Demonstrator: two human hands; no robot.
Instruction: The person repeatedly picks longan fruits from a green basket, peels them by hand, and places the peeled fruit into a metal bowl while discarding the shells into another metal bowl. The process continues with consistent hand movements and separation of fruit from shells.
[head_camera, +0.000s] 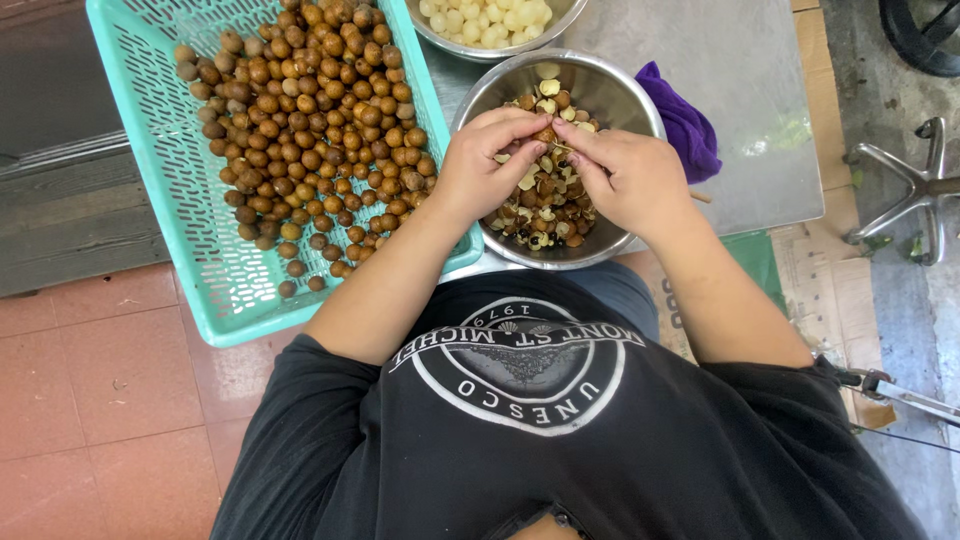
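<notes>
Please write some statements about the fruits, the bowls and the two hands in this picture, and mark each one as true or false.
1. Both hands, the left hand and the right hand, hold one small brown fruit between them. True.
2. The hands work above the turquoise basket. False: they are above the steel bowl of shells and seeds.
3. The basket holds many unpeeled brown fruits. True.
4. The second steel bowl at the top holds brown shells. False: it holds pale peeled fruits.
5. A purple cloth lies right of the bowl. True.
</notes>
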